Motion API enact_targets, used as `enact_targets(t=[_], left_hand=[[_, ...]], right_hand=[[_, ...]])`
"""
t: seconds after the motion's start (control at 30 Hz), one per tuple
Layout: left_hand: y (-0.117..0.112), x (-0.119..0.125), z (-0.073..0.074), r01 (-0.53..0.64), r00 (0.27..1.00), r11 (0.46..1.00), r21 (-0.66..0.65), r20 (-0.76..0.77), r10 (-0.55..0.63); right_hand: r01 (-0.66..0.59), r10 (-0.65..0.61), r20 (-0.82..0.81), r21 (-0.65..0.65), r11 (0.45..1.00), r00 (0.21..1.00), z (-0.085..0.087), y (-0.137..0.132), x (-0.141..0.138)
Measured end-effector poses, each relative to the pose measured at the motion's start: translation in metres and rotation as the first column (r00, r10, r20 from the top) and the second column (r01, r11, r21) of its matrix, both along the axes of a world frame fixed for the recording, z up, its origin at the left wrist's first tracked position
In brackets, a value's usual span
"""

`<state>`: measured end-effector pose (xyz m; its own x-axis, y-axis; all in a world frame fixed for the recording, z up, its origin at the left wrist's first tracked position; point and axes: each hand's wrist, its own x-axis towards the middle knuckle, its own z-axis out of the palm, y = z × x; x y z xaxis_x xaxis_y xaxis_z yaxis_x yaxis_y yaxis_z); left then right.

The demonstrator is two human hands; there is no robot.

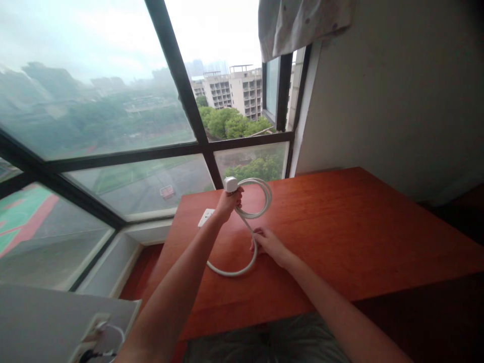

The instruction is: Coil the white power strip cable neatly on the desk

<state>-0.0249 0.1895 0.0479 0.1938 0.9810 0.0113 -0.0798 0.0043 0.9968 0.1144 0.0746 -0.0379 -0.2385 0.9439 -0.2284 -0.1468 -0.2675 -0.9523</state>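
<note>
My left hand is raised over the table, its fingers closed around a coiled white power cord. The cord's white plug sticks up above that hand. From the coil the cord runs down to my right hand, where thumb and fingers pinch it low over the wood. Past that pinch the cord bends in a wide loop and passes behind my left forearm. A white power strip lies at the table's left side, partly hidden by the same forearm.
A reddish-brown wooden table stretches to the right. Dark-framed windows rise behind and to the left, with one sash open. A wall socket with plugged-in leads is at lower left, and a curtain hangs above.
</note>
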Motion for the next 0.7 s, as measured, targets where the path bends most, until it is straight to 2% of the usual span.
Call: enact_targets(t=[0.07, 0.1, 0.17, 0.23, 0.3, 0.4, 0.47, 0.6, 0.7], left_hand=[[0.002, -0.008, -0.008, -0.031, 0.999, 0.999, -0.014, -0.019, 0.031], [0.002, -0.010, -0.013, -0.048, 0.998, 0.999, -0.023, -0.032, 0.047], [0.000, -0.014, -0.022, -0.074, 0.996, 0.996, -0.045, -0.058, 0.072], [-0.003, -0.016, -0.031, -0.096, 0.993, 0.993, -0.064, -0.081, 0.090], [-0.006, -0.019, -0.039, -0.124, 0.988, 0.990, -0.074, -0.098, 0.116], [-0.006, -0.025, -0.050, -0.199, 0.975, 0.978, -0.068, -0.119, 0.190], [-0.005, -0.032, -0.055, -0.256, 0.959, 0.965, -0.055, -0.136, 0.247], [-0.003, -0.048, -0.061, -0.334, 0.927, 0.942, -0.020, -0.189, 0.325], [-0.004, -0.054, -0.064, -0.350, 0.907, 0.937, 0.006, -0.248, 0.340]], right_hand=[[0.019, -0.033, 0.167, 0.084, 0.996, 0.985, 0.000, 0.008, 0.015], [-0.013, -0.034, 0.297, 0.156, 0.988, 0.954, 0.001, 0.013, 0.022], [-0.146, -0.058, 0.581, 0.297, 0.944, 0.812, 0.004, 0.024, 0.036], [-0.275, -0.114, 0.756, 0.369, 0.888, 0.645, 0.010, 0.034, 0.046], [-0.336, -0.159, 0.826, 0.385, 0.859, 0.541, 0.015, 0.040, 0.053], [-0.355, -0.212, 0.879, 0.379, 0.854, 0.427, 0.021, 0.042, 0.059], [-0.372, -0.243, 0.916, 0.357, 0.857, 0.319, 0.023, 0.039, 0.064], [-0.375, -0.251, 0.967, 0.250, 0.893, 0.046, 0.026, 0.021, 0.082], [-0.334, -0.175, 0.983, 0.148, 0.931, -0.050, 0.028, 0.003, 0.098]])
